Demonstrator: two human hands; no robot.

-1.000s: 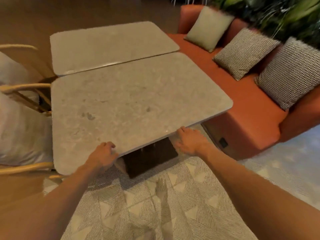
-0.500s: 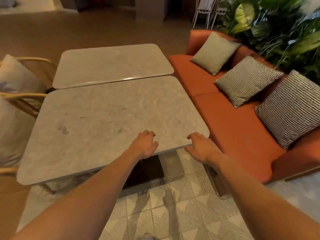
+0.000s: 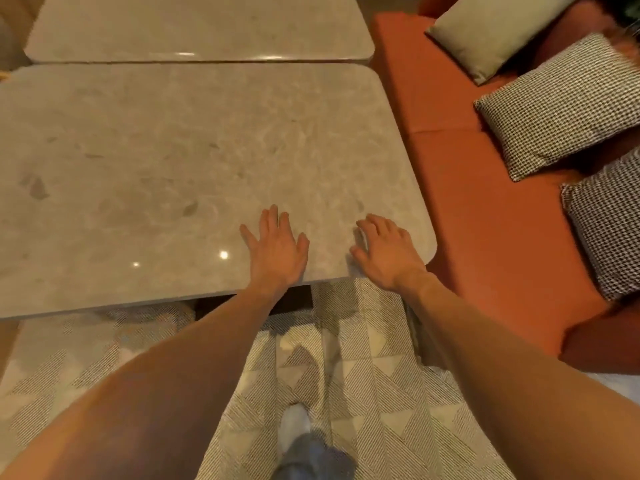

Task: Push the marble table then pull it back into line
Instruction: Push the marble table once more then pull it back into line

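— Marble desk point(image 3: 166, 161), where does it sit?
— It fills the middle and left of the view, standing on a patterned rug point(image 3: 363, 375). Its far edge runs along a second marble desk point(image 3: 194, 26) with only a thin dark seam between them. Its right edge lies just beside an orange sofa point(image 3: 485, 237).
— And the hands?
— Both rest flat on top of the desk near its right front corner. The left hand point(image 3: 277, 251) lies palm down, its fingers point(image 3: 273, 220) straight and slightly spread, thumb out to the right. The right hand point(image 3: 388, 251) is just beside it, closer to the rounded corner, its fingers point(image 3: 372, 225) lightly bent with the tips touching the stone. Neither hand curls around the edge.
— Anything on the sofa?
— Three cushions: a plain green cushion point(image 3: 498, 32) farthest back, then a checked cushion point(image 3: 561, 105), and another checked cushion point(image 3: 609, 230) nearest.
— Anything below?
— A white shoe point(image 3: 294, 427) shows on the rug between the two forearms.
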